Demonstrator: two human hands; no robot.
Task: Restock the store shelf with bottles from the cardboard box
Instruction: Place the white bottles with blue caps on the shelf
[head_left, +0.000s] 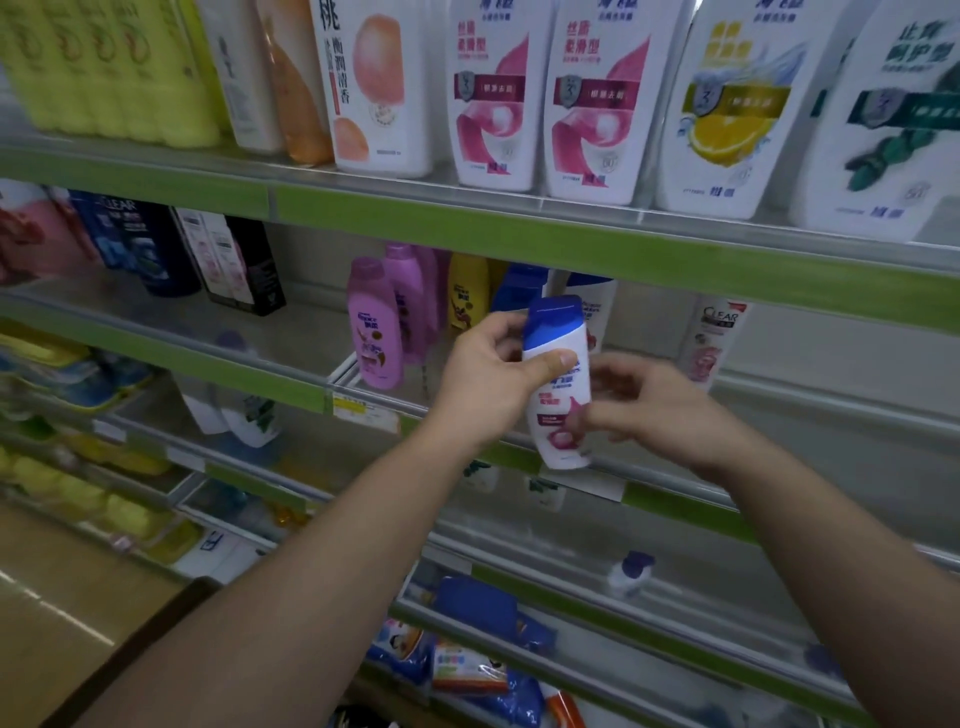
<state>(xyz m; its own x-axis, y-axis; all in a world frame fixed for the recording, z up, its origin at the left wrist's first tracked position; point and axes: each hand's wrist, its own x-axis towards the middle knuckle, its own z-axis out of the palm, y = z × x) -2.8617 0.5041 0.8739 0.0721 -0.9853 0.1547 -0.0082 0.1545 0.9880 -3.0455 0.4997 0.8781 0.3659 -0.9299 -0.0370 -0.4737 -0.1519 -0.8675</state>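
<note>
Gripping the upper body of a small white shampoo bottle (556, 400), the left hand (488, 379) is seen with its thumb laid across the front just under the blue cap and its fingers curled round the far side. The bottle is held upright, tilted slightly, in the air in front of the middle shelf (291, 382), not yet set down on it. The right hand (649, 410) is brought up to the bottle's lower right edge with fingers curled. It is blurred, so whether the bottle is actually pinched there cannot be told. Behind the held bottle, similar blue-capped white bottles (524, 291) are stood on the shelf, with a yellow bottle (467, 291) and purple bottles (375, 332) to their left and a CLEAR bottle (717, 338) well apart on the right. Large white shampoo bottles (493, 93) are lined up on the shelf above.
</note>
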